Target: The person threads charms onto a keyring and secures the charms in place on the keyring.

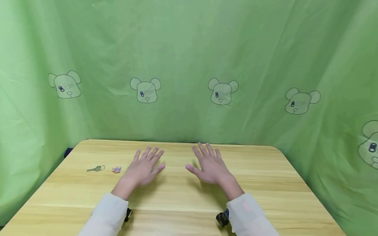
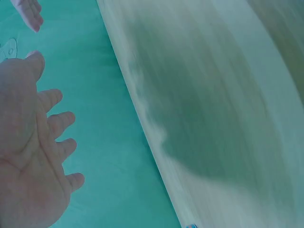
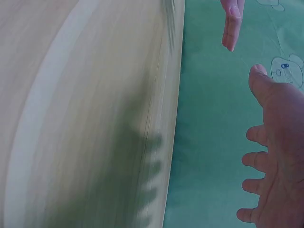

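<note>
Both hands hover palm down over the wooden table (image 1: 177,196), fingers spread and straight, holding nothing. My left hand (image 1: 143,169) is left of the middle, its shadow falling on the wood below. Just left of it lies a small orange and purple trinket (image 1: 116,169). Farther left is a key (image 1: 95,168) with a small ring through its head. My right hand (image 1: 210,166) is right of the middle, thumb pointing toward the left hand. Each wrist view shows the palm and spread fingers of its own hand, with part of the other hand near the top.
A green curtain (image 1: 183,49) printed with bear heads hangs behind the table and along both sides. Dark wrist cameras (image 1: 222,218) sit under the pale sleeves (image 1: 251,214). A small dark object (image 1: 68,152) shows beyond the table's left back corner.
</note>
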Tool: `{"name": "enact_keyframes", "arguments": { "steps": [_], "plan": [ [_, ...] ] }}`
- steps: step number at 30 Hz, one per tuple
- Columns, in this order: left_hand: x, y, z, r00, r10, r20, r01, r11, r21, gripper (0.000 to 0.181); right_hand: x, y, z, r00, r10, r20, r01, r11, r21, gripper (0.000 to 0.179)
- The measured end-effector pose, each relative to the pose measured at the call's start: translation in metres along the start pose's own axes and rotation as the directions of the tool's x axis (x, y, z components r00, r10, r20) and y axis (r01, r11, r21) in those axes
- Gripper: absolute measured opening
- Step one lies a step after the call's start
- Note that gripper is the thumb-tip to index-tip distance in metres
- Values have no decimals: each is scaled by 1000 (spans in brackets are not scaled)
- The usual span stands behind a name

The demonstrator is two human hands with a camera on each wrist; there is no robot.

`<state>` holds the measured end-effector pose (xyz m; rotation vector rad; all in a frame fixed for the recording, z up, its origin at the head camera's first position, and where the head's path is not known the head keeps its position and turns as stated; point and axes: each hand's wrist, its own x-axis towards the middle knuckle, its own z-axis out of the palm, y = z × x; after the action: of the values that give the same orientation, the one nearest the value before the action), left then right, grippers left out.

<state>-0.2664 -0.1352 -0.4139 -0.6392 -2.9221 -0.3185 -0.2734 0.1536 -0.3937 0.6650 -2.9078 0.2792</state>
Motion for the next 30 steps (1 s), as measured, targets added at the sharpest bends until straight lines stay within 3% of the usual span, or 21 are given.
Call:
{"name": "enact_keyframes", "arguments": {
  "steps": [12,30],
  "plan": [
    [-14,-42,-12,998,-64,-5,64,998,8,66,29,-33,8,996,-81,50,80,997,8,87],
    [-57,-121,-38,987,-160,36,157,986,63,66,76,-106,39,967,-210,143,211,978,7,86]
  ]
}}
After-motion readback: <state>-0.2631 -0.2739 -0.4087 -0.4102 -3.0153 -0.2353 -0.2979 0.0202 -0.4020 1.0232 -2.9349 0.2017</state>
